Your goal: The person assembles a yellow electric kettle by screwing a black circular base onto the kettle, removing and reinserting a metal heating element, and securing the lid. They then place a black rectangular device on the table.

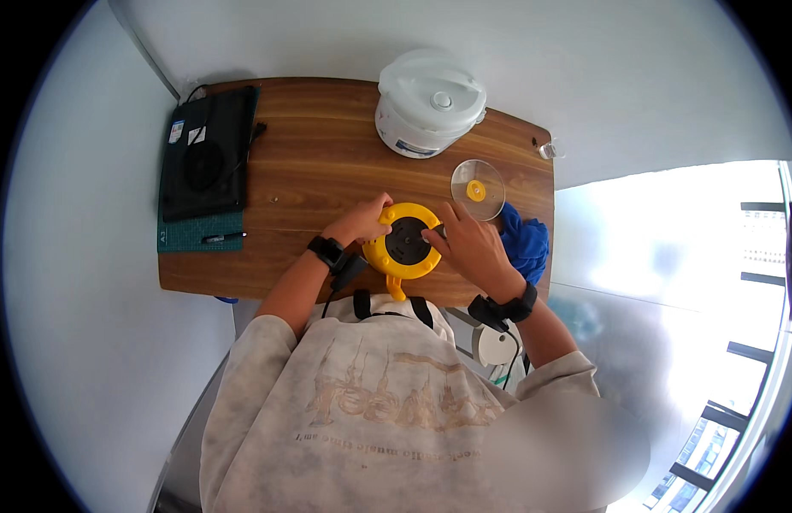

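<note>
A round yellow pot [376,255] lies at the table's near edge with its black underside [404,248] facing up. Its yellow handle [396,287] points toward me. My left hand [362,222] grips the pot's left rim, the thumb on top. Over the right part of the black underside is my right hand [468,239], its fingers bent and drawn together. A small dark piece shows by those fingertips, too small to name. Right of the pot lies a clear glass lid [491,178] with a yellow knob [476,191].
A white lidded bucket [413,120] stands at the back. A blue cloth [526,248] lies at the right edge, with a small clear cup [550,150] beyond. On the left, a black flat appliance [229,162] rests on a green cutting mat [186,235], near a marker [223,237].
</note>
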`<state>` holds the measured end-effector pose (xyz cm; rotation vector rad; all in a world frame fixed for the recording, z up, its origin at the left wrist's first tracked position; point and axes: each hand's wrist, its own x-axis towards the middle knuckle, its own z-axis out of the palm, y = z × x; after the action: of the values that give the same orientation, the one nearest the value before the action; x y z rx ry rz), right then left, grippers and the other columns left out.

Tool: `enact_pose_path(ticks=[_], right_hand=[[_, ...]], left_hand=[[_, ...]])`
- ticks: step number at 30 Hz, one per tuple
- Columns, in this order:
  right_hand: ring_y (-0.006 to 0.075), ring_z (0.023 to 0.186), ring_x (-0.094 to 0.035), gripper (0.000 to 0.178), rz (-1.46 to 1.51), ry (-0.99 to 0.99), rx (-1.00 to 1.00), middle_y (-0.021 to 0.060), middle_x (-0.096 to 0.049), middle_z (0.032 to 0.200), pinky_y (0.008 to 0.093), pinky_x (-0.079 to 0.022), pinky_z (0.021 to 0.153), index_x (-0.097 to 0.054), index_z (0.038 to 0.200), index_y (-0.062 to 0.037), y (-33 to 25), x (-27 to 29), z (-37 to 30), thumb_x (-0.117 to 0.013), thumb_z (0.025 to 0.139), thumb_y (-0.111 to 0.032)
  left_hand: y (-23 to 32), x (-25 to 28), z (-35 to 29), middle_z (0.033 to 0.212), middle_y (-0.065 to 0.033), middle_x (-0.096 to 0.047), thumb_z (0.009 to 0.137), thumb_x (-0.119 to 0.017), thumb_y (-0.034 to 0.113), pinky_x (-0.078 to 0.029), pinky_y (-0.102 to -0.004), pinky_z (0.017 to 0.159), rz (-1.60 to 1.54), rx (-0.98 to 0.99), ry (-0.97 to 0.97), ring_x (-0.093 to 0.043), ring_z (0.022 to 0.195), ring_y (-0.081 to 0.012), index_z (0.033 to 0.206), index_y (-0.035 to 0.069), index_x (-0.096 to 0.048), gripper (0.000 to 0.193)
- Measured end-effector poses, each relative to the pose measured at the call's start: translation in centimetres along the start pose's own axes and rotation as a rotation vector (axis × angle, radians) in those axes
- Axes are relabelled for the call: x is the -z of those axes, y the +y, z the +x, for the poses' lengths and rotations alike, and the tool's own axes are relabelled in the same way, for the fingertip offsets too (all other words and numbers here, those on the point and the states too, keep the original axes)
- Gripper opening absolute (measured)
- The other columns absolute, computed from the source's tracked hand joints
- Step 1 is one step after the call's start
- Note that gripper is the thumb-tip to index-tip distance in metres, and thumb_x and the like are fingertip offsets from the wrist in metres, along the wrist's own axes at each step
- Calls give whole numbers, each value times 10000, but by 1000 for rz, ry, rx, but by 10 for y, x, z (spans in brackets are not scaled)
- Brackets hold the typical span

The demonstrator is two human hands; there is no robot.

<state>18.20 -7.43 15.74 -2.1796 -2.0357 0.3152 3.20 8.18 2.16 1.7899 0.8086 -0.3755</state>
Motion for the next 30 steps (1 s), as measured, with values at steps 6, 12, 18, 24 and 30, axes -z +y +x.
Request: enact_pose_path(ticks=[6,12,18,24,30], right_hand=[[333,818,-686,307,171,-49,108,157,-530,1154,372,-593,662,-529,1150,-14,-4,1,-13,-661,925,-178],[335,798,-682,295,157,-119,102,174,-590,1044,392,-571,657,-540,1115,-4,3,5,-16,-673,910,-169],[306,686,-681,400,-84,-243,-113,167,-655,811,369,-542,571,-553,1096,-15,-9,10,-10,-645,947,-375],[308,747,-691,397,-76,-219,-91,191,-640,959,371,-545,582,-528,1137,-18,-20,22,-11,-645,931,-336],[337,824,-698,387,123,-46,160,192,-557,1187,370,-585,693,-519,1211,-21,-1,5,-18,-662,852,-14]], left_hand=[[-5,-2,4,1363,-160,-577,935,-689,208,-628,-354,688,-8,19,-18,-685,1022,-287,1394,124,-385,557],[-5,-2,7,1348,-163,-581,941,-680,203,-628,-359,679,-20,34,-30,-684,1018,-289,1393,133,-379,548],[-4,-5,3,1332,-176,-593,932,-689,190,-626,-361,665,-49,15,5,-691,1000,-294,1383,120,-395,543],[-4,-3,1,1342,-170,-586,943,-677,200,-626,-351,659,-42,12,-3,-690,995,-289,1393,128,-384,542],[-6,-3,3,1357,-170,-579,948,-668,209,-624,-340,646,-41,6,0,-698,961,-281,1406,132,-373,550]])
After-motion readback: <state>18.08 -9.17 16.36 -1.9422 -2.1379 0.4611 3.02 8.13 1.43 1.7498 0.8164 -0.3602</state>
